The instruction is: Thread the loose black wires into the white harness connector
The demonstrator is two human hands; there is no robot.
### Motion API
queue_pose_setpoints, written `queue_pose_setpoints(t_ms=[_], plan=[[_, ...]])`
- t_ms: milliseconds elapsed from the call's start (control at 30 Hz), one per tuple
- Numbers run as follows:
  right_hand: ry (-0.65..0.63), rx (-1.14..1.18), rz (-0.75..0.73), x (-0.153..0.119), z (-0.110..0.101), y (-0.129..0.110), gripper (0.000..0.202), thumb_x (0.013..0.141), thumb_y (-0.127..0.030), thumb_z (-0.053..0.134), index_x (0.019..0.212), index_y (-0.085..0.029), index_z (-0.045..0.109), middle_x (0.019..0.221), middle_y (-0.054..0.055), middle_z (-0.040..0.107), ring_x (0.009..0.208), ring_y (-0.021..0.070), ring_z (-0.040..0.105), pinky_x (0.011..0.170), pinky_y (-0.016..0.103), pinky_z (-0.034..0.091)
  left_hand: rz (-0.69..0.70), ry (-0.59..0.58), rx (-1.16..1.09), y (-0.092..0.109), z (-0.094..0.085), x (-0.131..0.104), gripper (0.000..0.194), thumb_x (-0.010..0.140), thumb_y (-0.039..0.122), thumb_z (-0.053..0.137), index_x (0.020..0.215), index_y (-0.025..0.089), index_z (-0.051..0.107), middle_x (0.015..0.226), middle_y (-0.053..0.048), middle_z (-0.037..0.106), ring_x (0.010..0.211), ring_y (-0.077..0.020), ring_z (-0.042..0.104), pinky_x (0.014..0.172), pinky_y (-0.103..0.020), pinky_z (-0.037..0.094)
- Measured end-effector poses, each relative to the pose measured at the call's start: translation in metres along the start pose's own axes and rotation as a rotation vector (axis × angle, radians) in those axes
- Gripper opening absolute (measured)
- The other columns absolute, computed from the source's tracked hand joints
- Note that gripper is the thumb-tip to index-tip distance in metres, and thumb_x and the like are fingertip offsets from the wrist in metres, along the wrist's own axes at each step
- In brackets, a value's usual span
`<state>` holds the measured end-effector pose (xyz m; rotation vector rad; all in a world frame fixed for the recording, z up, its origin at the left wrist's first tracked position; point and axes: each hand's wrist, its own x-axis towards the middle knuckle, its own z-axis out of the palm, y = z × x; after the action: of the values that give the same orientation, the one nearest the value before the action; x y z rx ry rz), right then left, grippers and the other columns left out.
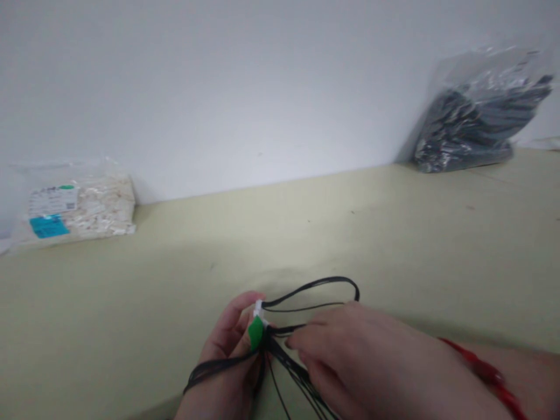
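Close to the lower middle of the view, my left hand (234, 338) is closed on a bundle of thin black wires with small white connectors (258, 308) at its end. A green patch (256, 332) covers the tip of its thumb; I cannot tell what it is made of. The black wires (289, 361) fan out from there, some over my left wrist, some downward. Just to the right, my right hand (350, 350) is curled with its fingers on the wires, hiding part of them. One wire loop (328, 281) arches above its knuckles.
Against the white wall at the left lies a clear bag (105, 204) of small cream-coloured parts with a label. A clear bag of dark pieces (472, 128) leans on the wall at the right. Both are on the pale yellow-green table (175, 262).
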<state>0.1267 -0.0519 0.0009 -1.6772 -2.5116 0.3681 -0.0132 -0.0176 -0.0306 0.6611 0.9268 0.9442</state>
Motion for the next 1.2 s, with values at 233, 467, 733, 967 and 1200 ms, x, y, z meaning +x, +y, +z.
queue_pose_setpoints(t_ms=[233, 467, 733, 967, 1200], plan=[[0.188, 0.368, -0.004, 0.007, 0.004, 0.010, 0.021, 0.076, -0.019, 0.044, 0.056, -0.013, 0.047, 0.049, -0.004, 0.039, 0.045, 0.0048, 0.027, 0.047, 0.020, 0.018, 0.001, -0.011, -0.004, -0.004, -0.005, 0.005, 0.033, 0.060, 0.032, 0.072, 0.089, 0.025, 0.059, 0.066, 0.002, 0.063, 0.060, -0.0063, 0.058, 0.061, -0.015, 0.047], [0.207, 0.483, 0.012, 0.012, 0.014, 0.008, 0.017, 0.070, -0.016, 0.045, 0.053, -0.013, 0.046, 0.048, -0.004, 0.034, 0.045, 0.0040, 0.028, 0.046, 0.019, 0.018, 0.043, -0.067, 0.013, -0.006, -0.008, 0.008, 0.027, 0.062, 0.029, 0.070, 0.085, 0.027, 0.057, 0.064, 0.004, 0.061, 0.061, -0.0046, 0.057, 0.059, -0.011, 0.043], [0.327, 0.396, 0.004, 0.013, 0.022, 0.007, 0.012, 0.066, -0.017, 0.049, 0.054, -0.014, 0.047, 0.049, -0.004, 0.041, 0.046, 0.0047, 0.028, 0.048, 0.022, 0.017, 0.011, -0.061, 0.078, -0.008, -0.011, 0.007, 0.028, 0.061, 0.029, 0.070, 0.086, 0.026, 0.057, 0.065, 0.003, 0.060, 0.060, -0.0040, 0.053, 0.060, -0.011, 0.043], [0.362, 0.306, 0.028, 0.015, 0.021, 0.009, 0.010, 0.063, -0.019, 0.049, 0.053, -0.015, 0.048, 0.047, -0.005, 0.042, 0.046, 0.0061, 0.028, 0.048, 0.023, 0.017, -0.010, -0.079, 0.112, -0.010, -0.010, 0.010, 0.030, 0.060, 0.029, 0.070, 0.087, 0.027, 0.056, 0.060, 0.005, 0.055, 0.057, -0.0024, 0.050, 0.056, -0.009, 0.038], [0.224, 0.318, 0.129, 0.017, 0.015, 0.008, 0.010, 0.062, -0.021, 0.046, 0.056, -0.016, 0.051, 0.052, -0.002, 0.047, 0.048, 0.0079, 0.034, 0.047, 0.022, 0.022, -0.016, -0.080, 0.099, -0.008, -0.010, 0.007, 0.031, 0.064, 0.031, 0.067, 0.092, 0.026, 0.056, 0.064, 0.004, 0.054, 0.057, -0.0012, 0.048, 0.058, -0.010, 0.040]])
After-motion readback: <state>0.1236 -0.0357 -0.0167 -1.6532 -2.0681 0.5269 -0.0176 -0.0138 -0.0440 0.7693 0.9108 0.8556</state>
